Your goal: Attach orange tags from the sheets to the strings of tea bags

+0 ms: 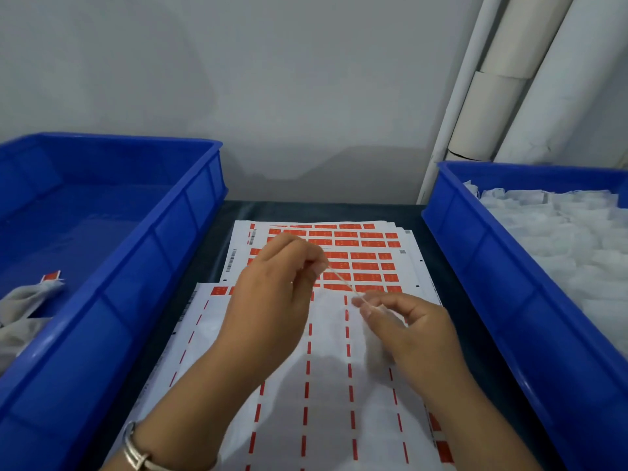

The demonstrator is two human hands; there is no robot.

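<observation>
**Asker:** Head view, looking down. What could go wrong from here?

**Describer:** A thin string (343, 282) is stretched taut between two hands above the sticker sheets. The likely trouble is the string slipping out of either pinch, since it is very fine, or being pulled hard enough to tear it from the tea bag (375, 338). That bag looks like a pale, blurred shape under the right hand (418, 338), so I cannot tell how firmly it is held.

**Asker:** Where is the string relative to the fingers?

**Describer:** Its upper end is pinched by the curled fingers (314, 263) of the left hand (272, 300). It runs down and right to the right hand, whose fingertips pinch its lower end.

**Asker:** And the tags?

**Describer:** Orange tags (365, 266) sit in rows on a sheet (413, 263) just beyond the hands, untouched. A nearer sheet (326, 385) is mostly stripped. On the surface (210, 253), a blue bin (142, 266) at left holds a few tagged bags; a blue bin of untagged bags (482, 266) stands at right.
</observation>
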